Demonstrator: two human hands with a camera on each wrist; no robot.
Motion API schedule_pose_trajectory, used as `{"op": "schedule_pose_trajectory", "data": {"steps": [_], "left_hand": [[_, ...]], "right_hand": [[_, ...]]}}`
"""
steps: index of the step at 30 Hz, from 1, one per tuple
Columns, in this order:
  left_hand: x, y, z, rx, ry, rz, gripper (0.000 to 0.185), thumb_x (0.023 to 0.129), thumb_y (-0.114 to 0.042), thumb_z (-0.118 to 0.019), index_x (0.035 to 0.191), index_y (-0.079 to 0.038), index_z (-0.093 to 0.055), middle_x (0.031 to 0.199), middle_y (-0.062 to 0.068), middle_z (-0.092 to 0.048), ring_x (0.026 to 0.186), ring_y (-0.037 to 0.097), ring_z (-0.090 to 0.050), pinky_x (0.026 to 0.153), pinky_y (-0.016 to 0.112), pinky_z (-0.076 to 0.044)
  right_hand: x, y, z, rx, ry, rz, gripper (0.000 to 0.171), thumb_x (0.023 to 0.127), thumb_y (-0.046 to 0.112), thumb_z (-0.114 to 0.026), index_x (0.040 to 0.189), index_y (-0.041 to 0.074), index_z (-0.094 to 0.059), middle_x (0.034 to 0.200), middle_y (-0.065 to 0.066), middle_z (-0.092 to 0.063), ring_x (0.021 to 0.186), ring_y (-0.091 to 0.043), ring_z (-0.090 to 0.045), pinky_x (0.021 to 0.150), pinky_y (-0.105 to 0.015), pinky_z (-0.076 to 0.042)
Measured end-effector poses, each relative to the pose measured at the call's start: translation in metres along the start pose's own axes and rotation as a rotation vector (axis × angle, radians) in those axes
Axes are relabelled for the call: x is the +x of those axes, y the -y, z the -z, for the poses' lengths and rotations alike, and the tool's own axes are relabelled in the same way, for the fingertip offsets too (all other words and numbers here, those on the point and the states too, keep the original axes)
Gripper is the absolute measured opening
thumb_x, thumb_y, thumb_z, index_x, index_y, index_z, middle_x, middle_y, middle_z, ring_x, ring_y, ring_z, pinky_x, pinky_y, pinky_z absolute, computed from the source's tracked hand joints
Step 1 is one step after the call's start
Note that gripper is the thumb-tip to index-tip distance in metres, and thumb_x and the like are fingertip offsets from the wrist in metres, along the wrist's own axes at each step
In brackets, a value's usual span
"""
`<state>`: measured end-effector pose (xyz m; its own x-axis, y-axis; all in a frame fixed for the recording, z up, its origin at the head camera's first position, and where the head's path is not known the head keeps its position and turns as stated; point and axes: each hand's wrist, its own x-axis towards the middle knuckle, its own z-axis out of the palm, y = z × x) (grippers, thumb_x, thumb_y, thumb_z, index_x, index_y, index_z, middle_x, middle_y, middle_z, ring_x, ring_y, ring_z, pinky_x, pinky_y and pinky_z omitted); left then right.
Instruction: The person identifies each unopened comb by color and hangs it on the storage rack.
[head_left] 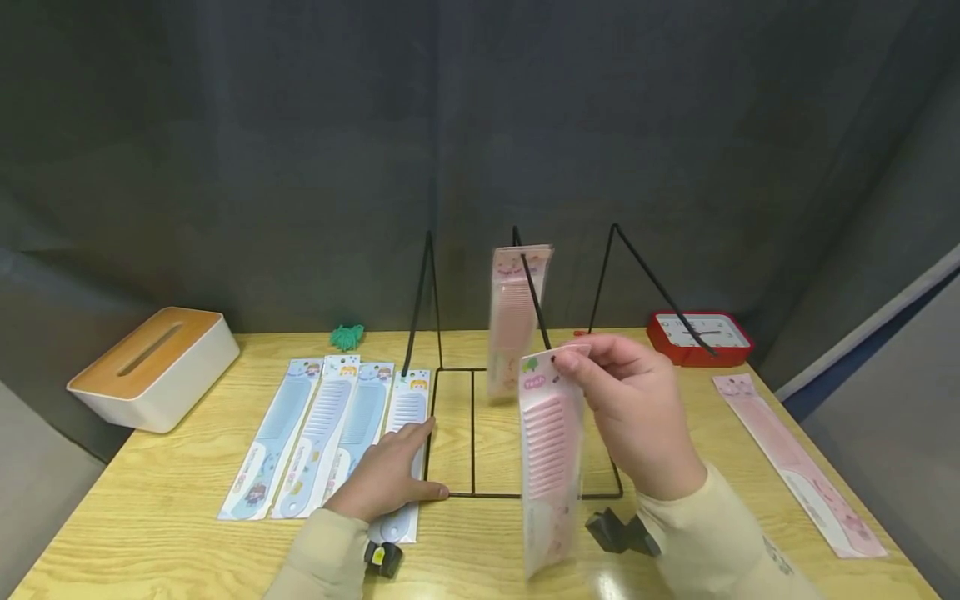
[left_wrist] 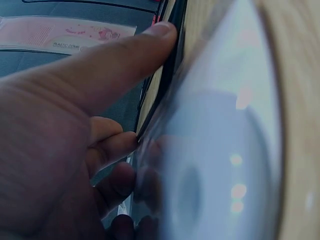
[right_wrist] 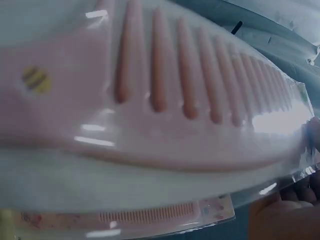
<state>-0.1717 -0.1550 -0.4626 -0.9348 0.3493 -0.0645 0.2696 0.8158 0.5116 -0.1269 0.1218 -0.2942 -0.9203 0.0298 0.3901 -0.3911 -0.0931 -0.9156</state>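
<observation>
pink packaged comb (head_left: 549, 467) hangs at the wire rack's (head_left: 473, 433) front, top pinched by the right hand (head_left: 641, 408), apparently for an upright hold; left hand (head_left: 392, 471), thumb spread from fingers, touches the rack, presumably steadying it.

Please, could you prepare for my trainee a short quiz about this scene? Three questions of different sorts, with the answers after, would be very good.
1. What does the right hand pinch?
2. True or false: a hanging pink comb is on the black rack.
3. How many bluish packaged combs lie left of the rack?

Key:
1. Another packaged pink comb, near its top corner.
2. True.
3. Four.
</observation>
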Motion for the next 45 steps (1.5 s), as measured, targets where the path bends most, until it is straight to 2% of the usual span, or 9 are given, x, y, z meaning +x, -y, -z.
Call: {"op": "schedule_pose_trajectory", "data": {"steps": [5, 10, 15, 22, 28, 33, 37, 41, 45], "left_hand": [[0.000, -0.001, 0.001, -0.006, 0.000, 0.001, 0.105, 0.076, -0.052, -0.084, 0.157, -0.009, -0.034, 0.155, 0.014, -0.041, 0.138, 0.042, -0.040, 0.110, 0.058, -0.035], [0.000, -0.002, 0.001, -0.006, 0.003, 0.009, 0.105, 0.075, -0.052, -0.085, 0.157, -0.009, -0.035, 0.156, 0.015, -0.040, 0.140, 0.043, -0.038, 0.110, 0.059, -0.033], [0.000, -0.003, 0.002, -0.002, 0.005, 0.009, 0.104, 0.076, -0.052, -0.084, 0.157, -0.009, -0.035, 0.156, 0.015, -0.039, 0.140, 0.044, -0.038, 0.110, 0.059, -0.034], [0.000, -0.003, 0.002, -0.006, 0.010, 0.018, 0.103, 0.076, -0.051, -0.084, 0.157, -0.009, -0.035, 0.157, 0.015, -0.038, 0.140, 0.044, -0.037, 0.110, 0.060, -0.034], [0.001, -0.003, 0.001, -0.010, 0.009, 0.009, 0.103, 0.076, -0.052, -0.084, 0.156, -0.009, -0.036, 0.157, 0.015, -0.039, 0.139, 0.044, -0.039, 0.109, 0.060, -0.035], [0.001, -0.002, 0.000, -0.008, 0.015, 0.007, 0.102, 0.077, -0.053, -0.083, 0.156, -0.010, -0.036, 0.156, 0.014, -0.040, 0.138, 0.043, -0.040, 0.108, 0.060, -0.036], [0.001, -0.001, -0.001, -0.013, 0.019, 0.006, 0.103, 0.077, -0.054, -0.083, 0.156, -0.010, -0.035, 0.157, 0.014, -0.039, 0.139, 0.044, -0.038, 0.109, 0.060, -0.035], [0.001, 0.000, 0.000, -0.027, 0.018, 0.014, 0.104, 0.076, -0.054, -0.083, 0.157, -0.010, -0.035, 0.158, 0.014, -0.038, 0.141, 0.044, -0.036, 0.110, 0.061, -0.033], [0.000, -0.001, 0.000, -0.036, 0.019, 0.026, 0.104, 0.076, -0.053, -0.084, 0.157, -0.011, -0.034, 0.158, 0.014, -0.037, 0.141, 0.044, -0.035, 0.110, 0.062, -0.032]], "right_hand": [[0.004, -0.005, 0.001, 0.146, 0.067, 0.009, 0.017, 0.095, -0.006, -0.064, 0.093, 0.006, -0.076, 0.094, -0.005, -0.072, 0.083, -0.015, -0.065, 0.077, -0.027, -0.057], [0.009, -0.005, -0.001, 0.142, 0.074, 0.023, 0.018, 0.095, -0.005, -0.064, 0.092, 0.007, -0.076, 0.091, -0.005, -0.072, 0.081, -0.014, -0.066, 0.076, -0.027, -0.058], [0.011, -0.003, -0.004, 0.145, 0.052, -0.003, 0.017, 0.094, -0.006, -0.065, 0.089, 0.008, -0.075, 0.090, -0.005, -0.071, 0.081, -0.015, -0.065, 0.074, -0.026, -0.057], [0.011, -0.007, -0.006, 0.132, 0.045, 0.001, 0.017, 0.097, -0.003, -0.061, 0.081, 0.003, -0.064, 0.086, -0.006, -0.065, 0.076, -0.015, -0.058, 0.066, -0.024, -0.056], [0.028, -0.017, -0.005, 0.043, 0.030, -0.019, 0.012, 0.098, 0.011, -0.065, 0.089, 0.004, -0.066, 0.092, -0.008, -0.064, 0.080, -0.017, -0.060, 0.072, -0.027, -0.058], [0.059, -0.030, -0.005, -0.088, -0.039, -0.096, 0.022, 0.096, 0.030, -0.071, 0.093, 0.008, -0.068, 0.097, -0.005, -0.065, 0.091, -0.021, -0.056, 0.080, -0.029, -0.053], [0.084, -0.037, -0.009, -0.120, -0.102, -0.142, 0.031, 0.091, 0.040, -0.075, 0.095, 0.009, -0.070, 0.101, -0.005, -0.065, 0.094, -0.023, -0.055, 0.082, -0.033, -0.050], [0.102, -0.044, -0.014, -0.149, -0.163, -0.143, 0.037, 0.086, 0.046, -0.077, 0.094, 0.011, -0.070, 0.098, -0.003, -0.063, 0.089, -0.017, -0.051, 0.074, -0.029, -0.045], [0.108, -0.051, -0.013, -0.187, -0.187, -0.116, 0.040, 0.085, 0.050, -0.077, 0.093, 0.012, -0.069, 0.093, -0.001, -0.062, 0.084, -0.016, -0.050, 0.066, -0.028, -0.042]]}}
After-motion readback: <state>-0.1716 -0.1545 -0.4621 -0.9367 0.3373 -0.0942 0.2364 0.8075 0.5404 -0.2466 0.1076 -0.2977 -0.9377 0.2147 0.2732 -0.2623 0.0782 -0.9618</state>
